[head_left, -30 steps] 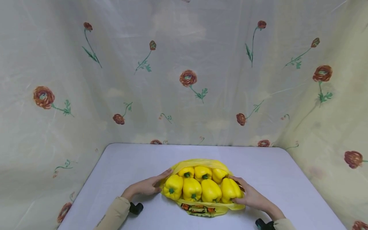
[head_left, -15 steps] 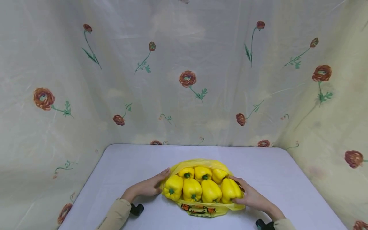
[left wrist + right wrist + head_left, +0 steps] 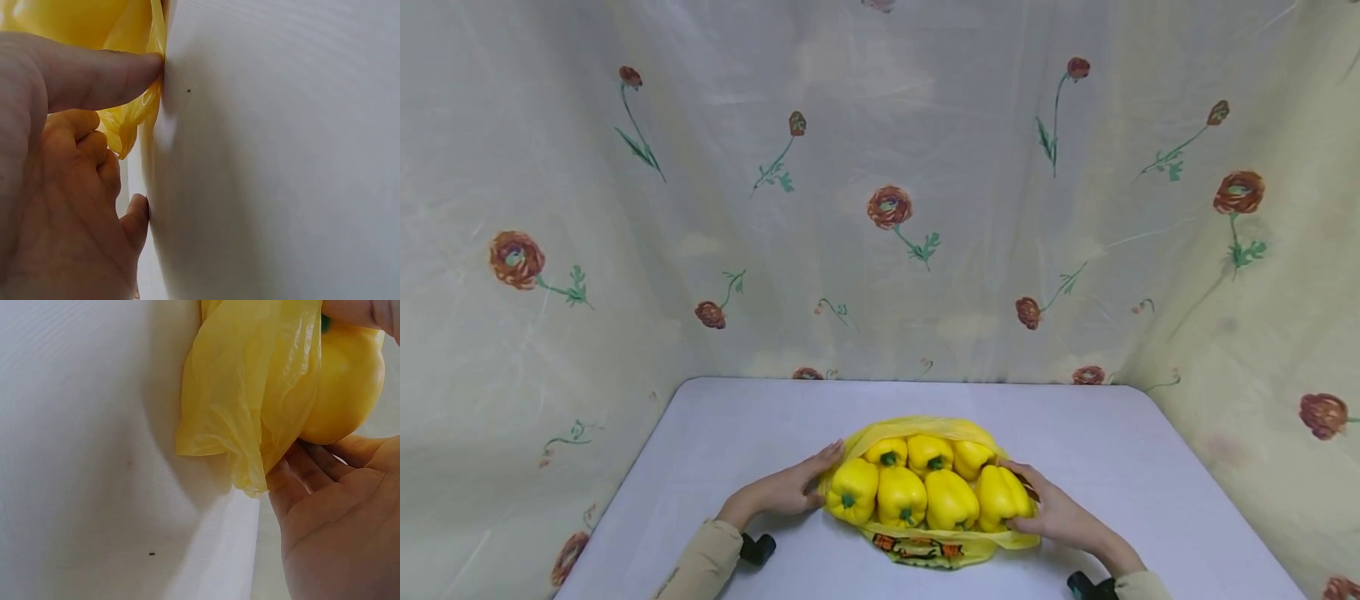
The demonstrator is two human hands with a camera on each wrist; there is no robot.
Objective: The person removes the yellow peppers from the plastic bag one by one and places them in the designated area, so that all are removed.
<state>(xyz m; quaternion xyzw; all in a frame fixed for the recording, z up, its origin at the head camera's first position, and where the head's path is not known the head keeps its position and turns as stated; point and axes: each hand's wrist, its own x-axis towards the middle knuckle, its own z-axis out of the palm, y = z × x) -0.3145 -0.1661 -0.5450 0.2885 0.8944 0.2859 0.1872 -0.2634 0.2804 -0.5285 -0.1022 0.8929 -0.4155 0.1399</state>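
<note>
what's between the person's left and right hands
In the head view, an open yellow bag with seven yellow peppers showing lies between the left hand and right hand.

Yellow bag [image 3: 973, 547] on a white table [image 3: 767, 425], its opening exposing 7 yellow bell peppers [image 3: 901, 493], 3 behind 4. Left hand [image 3: 785, 487] touches the bag's left side; right hand [image 3: 1060, 512] grips the rightmost front pepper [image 3: 1002, 498]. Behind: flower-patterned curtain [image 3: 970, 217].

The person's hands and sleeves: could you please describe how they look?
Left hand and right hand are ungloved. The left sleeve is beige with a dark marking, the right sleeve beige; a black device shows near each wrist.
</note>
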